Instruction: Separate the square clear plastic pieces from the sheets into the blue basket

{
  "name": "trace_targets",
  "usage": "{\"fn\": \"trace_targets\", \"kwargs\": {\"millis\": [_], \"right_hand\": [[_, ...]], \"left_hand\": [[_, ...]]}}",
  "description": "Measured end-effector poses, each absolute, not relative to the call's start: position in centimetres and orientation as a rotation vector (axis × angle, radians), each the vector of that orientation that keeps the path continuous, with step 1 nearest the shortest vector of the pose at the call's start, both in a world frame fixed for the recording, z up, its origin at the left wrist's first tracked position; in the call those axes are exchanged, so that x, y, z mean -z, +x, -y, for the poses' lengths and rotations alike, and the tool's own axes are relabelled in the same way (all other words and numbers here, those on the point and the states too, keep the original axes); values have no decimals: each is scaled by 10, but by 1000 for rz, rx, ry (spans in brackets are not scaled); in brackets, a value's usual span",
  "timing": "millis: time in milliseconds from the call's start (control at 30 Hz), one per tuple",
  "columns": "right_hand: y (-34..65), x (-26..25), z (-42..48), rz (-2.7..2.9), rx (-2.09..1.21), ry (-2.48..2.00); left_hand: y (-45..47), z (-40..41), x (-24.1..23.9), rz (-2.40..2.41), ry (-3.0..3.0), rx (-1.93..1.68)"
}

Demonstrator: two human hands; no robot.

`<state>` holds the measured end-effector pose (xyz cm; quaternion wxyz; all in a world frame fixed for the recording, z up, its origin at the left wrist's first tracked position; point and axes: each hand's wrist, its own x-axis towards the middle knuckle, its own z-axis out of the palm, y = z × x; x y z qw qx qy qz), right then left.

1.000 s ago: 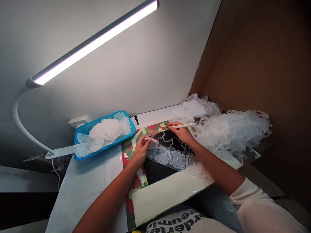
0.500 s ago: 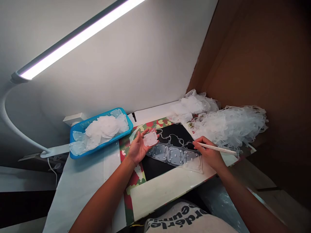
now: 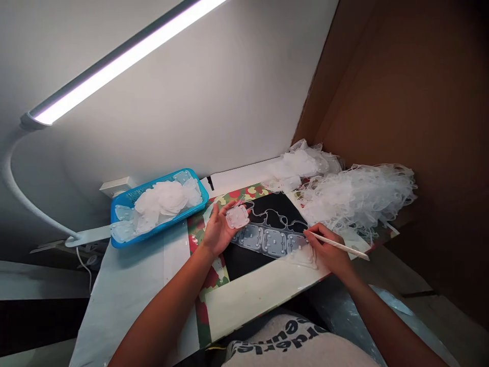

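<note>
My left hand (image 3: 219,232) is palm up, with a small square translucent pad (image 3: 237,217) resting on its fingers. Held like a pen in my right hand (image 3: 331,252) is a slim white stick-like tool (image 3: 346,247), its tip over the right end of a clear moulded sheet (image 3: 274,241). Square pads with small raised knobs form a row in this sheet, on a black mat (image 3: 244,265). A loose, thin clear strip (image 3: 273,212) curls along its far edge. My right fingers hide part of the sheet's right end.
On the left, a blue basket (image 3: 153,238) holds a heap of translucent pads. A tangled pile of clear trimmings (image 3: 362,196) lies at the right, with more translucent sheets (image 3: 305,162) behind it. The lamp (image 3: 126,61) hangs above; a cardboard wall (image 3: 385,102) stands at right.
My right hand has shifted slightly down and right, and the tool's back end has tipped lower. My left hand still carries the pad in nearly the same place.
</note>
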<state>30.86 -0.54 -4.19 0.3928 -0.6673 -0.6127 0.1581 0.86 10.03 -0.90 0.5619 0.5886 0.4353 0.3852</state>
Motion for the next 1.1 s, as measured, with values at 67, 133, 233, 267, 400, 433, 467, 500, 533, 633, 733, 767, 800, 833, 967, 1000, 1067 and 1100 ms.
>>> {"fn": "trace_targets", "kwargs": {"millis": [67, 133, 233, 267, 400, 433, 467, 500, 533, 633, 733, 767, 800, 833, 967, 1000, 1067, 1100], "right_hand": [[307, 41, 1, 1570, -329, -1643], [305, 39, -6, 1596, -258, -1591], [302, 37, -17, 1635, -276, -1591], [301, 36, -20, 1644, -305, -1615], [295, 33, -33, 1629, -391, -1709], [293, 32, -37, 1629, -399, -1704], [290, 31, -40, 1639, -411, -1681], [287, 30, -44, 1654, -424, -1650], [283, 30, -48, 1670, -437, -1619], [273, 33, -56, 1692, -472, -1563], [269, 37, -58, 1664, -439, -1533], [269, 39, -58, 1651, -416, -1522], [269, 39, -58, 1638, -391, -1510], [270, 39, -57, 1626, -367, -1502], [272, 34, -48, 1576, -323, -1488], [272, 32, -45, 1568, -337, -1476], [273, 30, -38, 1573, -430, -1435], [273, 29, -34, 1583, -497, -1413]], "left_hand": [[9, -105, 11, -1261, 1656, -829], [9, -110, 11, -1395, 1801, -723], [9, -117, 9, -1553, 2045, -467], [8, -120, 7, -1573, 2105, -382], [3, -135, -7, -1628, 2256, -223], [1, -139, -12, -1665, 2283, -227], [0, -142, -18, -1703, 2308, -244], [-2, -144, -24, -1734, 2330, -268], [-2, -145, -30, -1752, 2351, -296], [-7, -147, -48, -1741, 2416, -387], [-30, -157, -63, -1752, 2354, -721], [-43, -164, -68, -1765, 2286, -875], [-57, -172, -73, -1786, 2229, -971], [-71, -180, -78, -1801, 2195, -1021], [-95, -195, -82, -1754, 2166, -1182], [-88, -190, -75, -1683, 2182, -1206], [-60, -169, -53, -1467, 2235, -1173], [-43, -155, -38, -1354, 2263, -1115]]}}
